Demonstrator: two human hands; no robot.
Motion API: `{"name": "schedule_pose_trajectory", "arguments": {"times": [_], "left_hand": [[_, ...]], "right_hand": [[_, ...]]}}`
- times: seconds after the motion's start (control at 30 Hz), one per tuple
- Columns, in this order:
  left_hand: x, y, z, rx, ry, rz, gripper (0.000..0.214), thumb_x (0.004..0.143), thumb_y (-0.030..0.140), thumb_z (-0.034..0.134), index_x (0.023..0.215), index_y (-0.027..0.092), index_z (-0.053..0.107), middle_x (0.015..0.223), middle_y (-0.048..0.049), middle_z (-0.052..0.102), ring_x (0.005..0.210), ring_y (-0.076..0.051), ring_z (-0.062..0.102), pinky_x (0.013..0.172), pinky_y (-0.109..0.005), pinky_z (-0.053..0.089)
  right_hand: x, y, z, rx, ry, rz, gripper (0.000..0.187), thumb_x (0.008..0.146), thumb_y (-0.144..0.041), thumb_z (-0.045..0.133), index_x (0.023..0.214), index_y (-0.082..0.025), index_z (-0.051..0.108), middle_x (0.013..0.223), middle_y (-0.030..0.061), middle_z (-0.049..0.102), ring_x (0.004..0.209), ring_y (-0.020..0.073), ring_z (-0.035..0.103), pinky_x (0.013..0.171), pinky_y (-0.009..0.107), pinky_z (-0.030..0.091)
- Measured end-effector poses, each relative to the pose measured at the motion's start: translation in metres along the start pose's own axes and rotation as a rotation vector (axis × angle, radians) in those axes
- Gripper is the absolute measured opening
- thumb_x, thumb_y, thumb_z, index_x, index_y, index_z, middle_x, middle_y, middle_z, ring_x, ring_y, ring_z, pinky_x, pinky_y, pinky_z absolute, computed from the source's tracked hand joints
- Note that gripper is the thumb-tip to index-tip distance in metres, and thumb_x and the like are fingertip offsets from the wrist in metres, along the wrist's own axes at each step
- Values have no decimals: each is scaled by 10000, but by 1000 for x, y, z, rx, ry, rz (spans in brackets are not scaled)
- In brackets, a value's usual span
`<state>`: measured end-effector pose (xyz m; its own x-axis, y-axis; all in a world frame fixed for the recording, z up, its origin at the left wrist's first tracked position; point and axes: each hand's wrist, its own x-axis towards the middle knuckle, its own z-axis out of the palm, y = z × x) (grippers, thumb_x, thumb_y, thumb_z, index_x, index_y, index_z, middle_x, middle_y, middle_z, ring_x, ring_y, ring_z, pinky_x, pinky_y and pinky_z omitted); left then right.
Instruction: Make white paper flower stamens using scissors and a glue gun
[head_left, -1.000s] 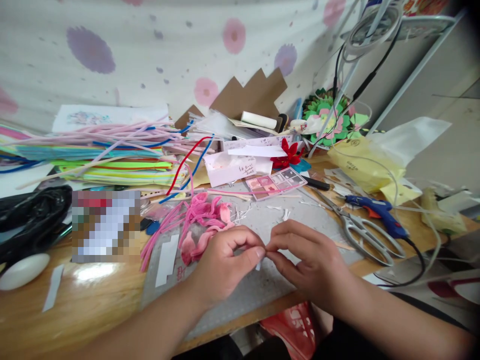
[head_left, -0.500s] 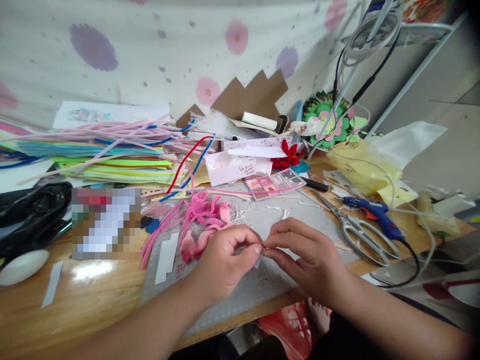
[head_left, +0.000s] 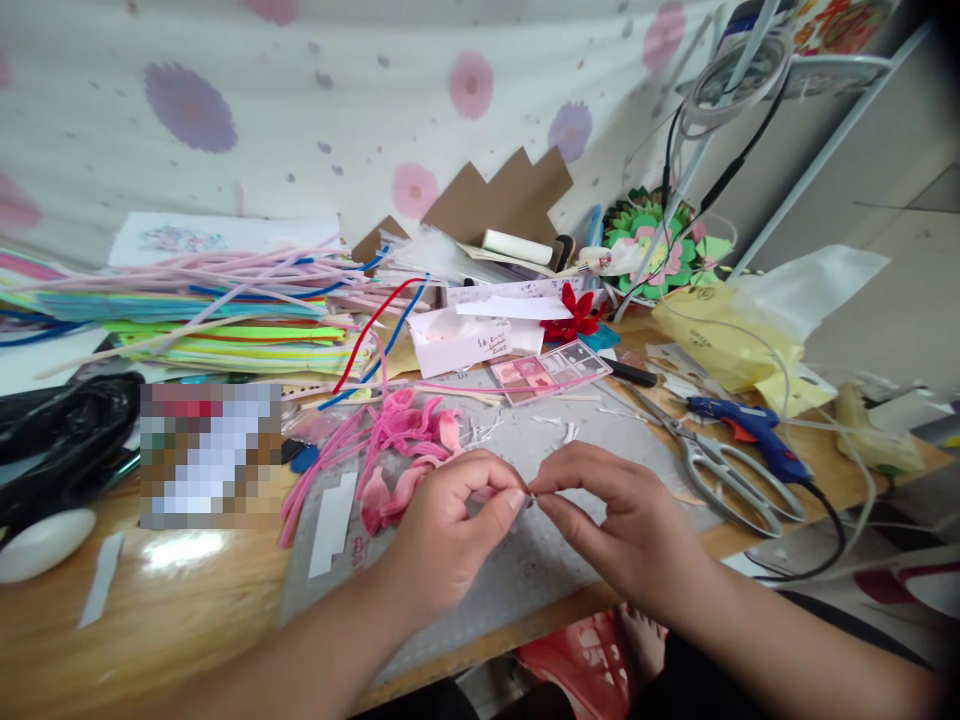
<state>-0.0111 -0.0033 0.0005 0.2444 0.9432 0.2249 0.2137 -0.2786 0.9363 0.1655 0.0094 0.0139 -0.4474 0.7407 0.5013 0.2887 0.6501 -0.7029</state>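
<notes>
My left hand point(head_left: 466, 520) and my right hand point(head_left: 619, 510) meet fingertip to fingertip above a grey cutting mat point(head_left: 510, 590). Each pinches thumb against forefinger around something tiny and dark, mostly hidden and too small to name. Just left of my left hand lie pink fuzzy petal shapes point(head_left: 390, 490) and a bundle of pink pipe cleaners point(head_left: 322, 480). A stepped piece of white paper point(head_left: 334, 525) rests on the mat near them. White scraps point(head_left: 491, 430) are strewn beyond my fingers.
Scissors point(head_left: 731, 480) and a blue glue gun point(head_left: 757, 425) with its cable lie at the right. Behind stand a white box point(head_left: 476, 340), a red flower point(head_left: 574, 315) and a makeup palette point(head_left: 551, 370). Stacked coloured pipe cleaners point(head_left: 225, 330) fill the back left. A white oval object point(head_left: 45, 545) sits at the left.
My right forefinger and thumb have parted slightly at the tips, showing a bit of the tiny thing between the hands. Both hands otherwise stay in place; the view has shifted a little.
</notes>
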Motion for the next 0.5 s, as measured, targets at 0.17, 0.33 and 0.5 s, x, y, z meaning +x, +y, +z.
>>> {"name": "schedule_pose_trajectory", "arguments": {"times": [0.17, 0.33, 0.5], "left_hand": [[-1, 1, 2, 68, 27, 12, 155, 847, 167, 514, 714, 174, 594, 742, -7, 596, 744, -149, 562, 710, -266, 426], [-1, 1, 1, 44, 1, -48, 174, 864, 223, 515, 746, 175, 633, 757, -22, 622, 762, -170, 579, 718, -281, 436], [1, 1, 1, -20, 9, -116, 178, 849, 268, 545, 758, 167, 660, 757, -33, 641, 760, -182, 588, 711, -289, 442]], "right_hand": [[-3, 2, 8, -138, 84, -96, 186, 732, 1, 563, 791, -166, 622, 749, 16, 614, 691, 124, 580, 625, 244, 470], [0, 1, 12, -349, 128, -176, 143, 732, -28, 531, 710, -162, 573, 691, 28, 586, 650, 155, 547, 583, 285, 460], [0, 2, 12, -553, 77, -315, 116, 804, -70, 533, 727, -143, 581, 698, 56, 600, 659, 178, 518, 605, 330, 464]]}}
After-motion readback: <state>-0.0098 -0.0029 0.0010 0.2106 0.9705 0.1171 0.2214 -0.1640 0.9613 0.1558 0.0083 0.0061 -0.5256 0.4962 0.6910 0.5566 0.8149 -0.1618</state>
